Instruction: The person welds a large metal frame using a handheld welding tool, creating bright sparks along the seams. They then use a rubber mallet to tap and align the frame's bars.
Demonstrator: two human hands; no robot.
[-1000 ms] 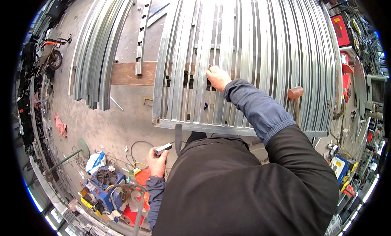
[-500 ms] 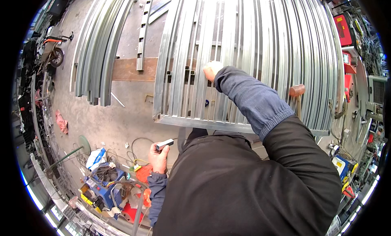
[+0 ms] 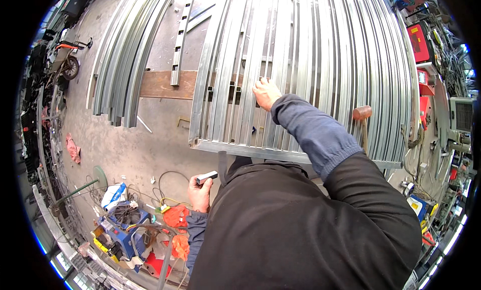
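My left hand (image 3: pixel 199 191) is low at the left of my body, closed around a short piece of square metal tube (image 3: pixel 207 177) with a dark open end. My right hand (image 3: pixel 266 93) reaches over a large frame of long parallel metal slats (image 3: pixel 280 34). Its fingers are bent together at a gap between two slats; what they grip is too small to make out. Left of that hand, short dark-ended tube pieces (image 3: pixel 235 91) sit between the slats. A mallet (image 3: pixel 363 113) with a brown head lies on the slats at the right.
Long metal profiles (image 3: pixel 117 64) are stacked at the left, beside a notched bar (image 3: pixel 181 44) and a rusty beam (image 3: pixel 165 84). A blue machine (image 3: pixel 123 232), cables and orange cloths (image 3: pixel 176 216) lie on the floor at lower left. Red cases (image 3: pixel 420 42) stand along the right.
My right hand has turned and shifted slightly right and down, and its fingers show more now. My left hand, with the tube piece, has moved a little to the right.
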